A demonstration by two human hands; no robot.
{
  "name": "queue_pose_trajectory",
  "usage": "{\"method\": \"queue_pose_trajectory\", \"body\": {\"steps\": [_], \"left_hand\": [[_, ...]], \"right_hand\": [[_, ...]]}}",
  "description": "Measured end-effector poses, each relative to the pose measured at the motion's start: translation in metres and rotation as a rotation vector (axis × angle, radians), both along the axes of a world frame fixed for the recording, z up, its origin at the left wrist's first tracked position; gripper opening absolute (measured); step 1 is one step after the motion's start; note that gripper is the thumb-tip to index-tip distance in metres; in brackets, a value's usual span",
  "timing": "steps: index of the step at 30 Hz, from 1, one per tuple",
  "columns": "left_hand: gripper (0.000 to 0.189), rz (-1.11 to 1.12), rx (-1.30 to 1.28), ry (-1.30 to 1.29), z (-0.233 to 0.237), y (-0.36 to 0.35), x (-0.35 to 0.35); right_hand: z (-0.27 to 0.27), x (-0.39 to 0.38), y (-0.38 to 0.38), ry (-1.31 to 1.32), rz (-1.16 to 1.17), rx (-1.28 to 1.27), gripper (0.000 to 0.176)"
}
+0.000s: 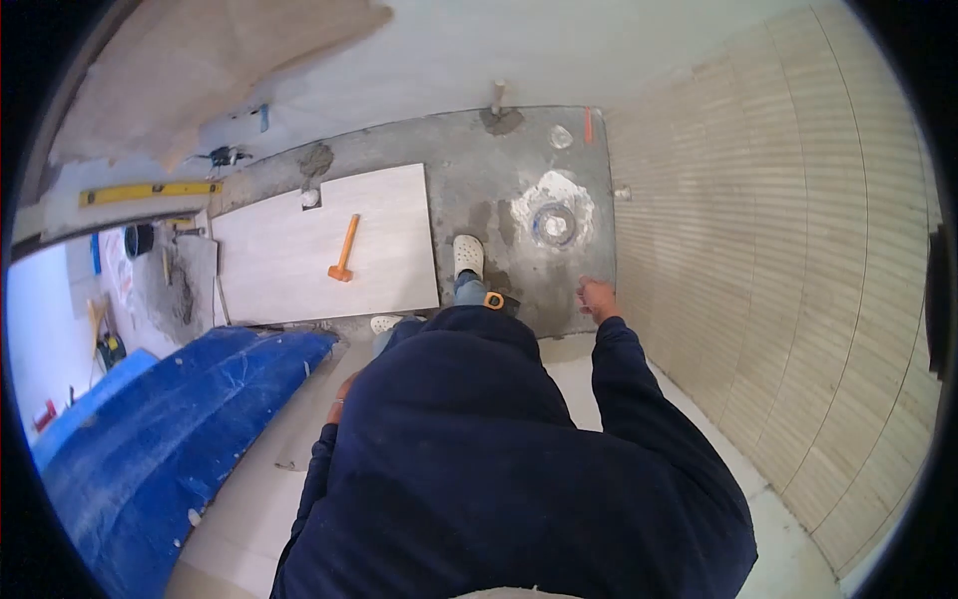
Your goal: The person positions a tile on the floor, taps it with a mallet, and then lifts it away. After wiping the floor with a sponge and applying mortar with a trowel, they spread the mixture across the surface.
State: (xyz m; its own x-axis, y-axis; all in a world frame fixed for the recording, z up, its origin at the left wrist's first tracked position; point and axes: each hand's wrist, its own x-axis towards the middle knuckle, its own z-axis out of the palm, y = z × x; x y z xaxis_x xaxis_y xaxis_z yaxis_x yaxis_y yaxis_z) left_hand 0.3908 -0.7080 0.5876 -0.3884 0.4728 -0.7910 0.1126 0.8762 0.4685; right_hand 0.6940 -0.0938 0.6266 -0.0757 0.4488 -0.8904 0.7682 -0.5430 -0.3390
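Right hand (599, 299) over concrete floor (519, 150), near the ribbed wall (718, 220), fingers bent, can't tell if gripping. Orange mallet (346, 250) on pale tile (389, 225), well left of it; drain (555, 226) on its far side. Left hand (342, 395) partly hidden by torso, state unclear.

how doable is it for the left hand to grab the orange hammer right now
Probably yes: the orange hammer lies uncovered on the pale panel, though the left hand is beside the body and would likely need a forward lean.
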Motion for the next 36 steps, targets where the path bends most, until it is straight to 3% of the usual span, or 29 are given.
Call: {"method": "queue_pose_trajectory", "body": {"steps": [3, 7, 9, 13, 15, 16, 18, 21, 24, 30, 33, 36], "left_hand": [[0.043, -0.026, -0.061, -0.006, 0.027, 0.012, -0.019], [0.042, -0.071, -0.117, -0.002, 0.049, 0.019, -0.039], [0.042, -0.09, -0.131, 0.004, 0.059, 0.026, -0.046], [0.041, -0.131, -0.148, 0.011, 0.075, 0.041, -0.058], [0.04, -0.149, -0.146, 0.013, 0.079, 0.05, -0.062], [0.04, -0.156, -0.142, 0.014, 0.08, 0.056, -0.062], [0.04, -0.165, -0.134, 0.018, 0.084, 0.068, -0.059], [0.039, -0.163, -0.125, 0.032, 0.084, 0.077, -0.049], [0.039, -0.141, -0.123, 0.032, 0.082, 0.087, -0.041], [0.034, -0.034, -0.058, 0.072, 0.083, 0.095, -0.028], [0.032, 0.051, -0.155, 0.135, 0.163, 0.145, -0.03], [0.033, 0.172, -0.181, 0.089, 0.17, 0.152, -0.033]], "right_hand": [[-0.149, 0.104, -0.037, 0.052, 0.375, 0.24, 0.036], [-0.068, 0.1, -0.071, 0.208, 0.339, 0.188, 0.036], [-0.013, 0.069, -0.073, -0.032, -0.057, -0.053, 0.035], [-0.037, 0.084, -0.075, 0.056, 0.053, -0.008, 0.035], [-0.048, 0.079, -0.067, 0.099, -0.172, -0.106, 0.036], [-0.076, 0.094, -0.064, 0.11, -0.161, -0.111, 0.036], [-0.147, 0.123, -0.062, 0.433, 0.193, 0.191, 0.034], [-0.026, 0.04, -0.042, 0.168, -0.266, -0.12, 0.031], [-0.029, 0.026, -0.032, 0.103, -0.105, -0.099, 0.032], [-0.024, -0.004, -0.002, -0.023, -0.052, -0.157, 0.04], [-0.014, -0.022, 0.015, 0.06, -0.033, -0.126, 0.048], [-0.026, -0.035, 0.039, 0.079, 0.031, -0.111, 0.056]]}}
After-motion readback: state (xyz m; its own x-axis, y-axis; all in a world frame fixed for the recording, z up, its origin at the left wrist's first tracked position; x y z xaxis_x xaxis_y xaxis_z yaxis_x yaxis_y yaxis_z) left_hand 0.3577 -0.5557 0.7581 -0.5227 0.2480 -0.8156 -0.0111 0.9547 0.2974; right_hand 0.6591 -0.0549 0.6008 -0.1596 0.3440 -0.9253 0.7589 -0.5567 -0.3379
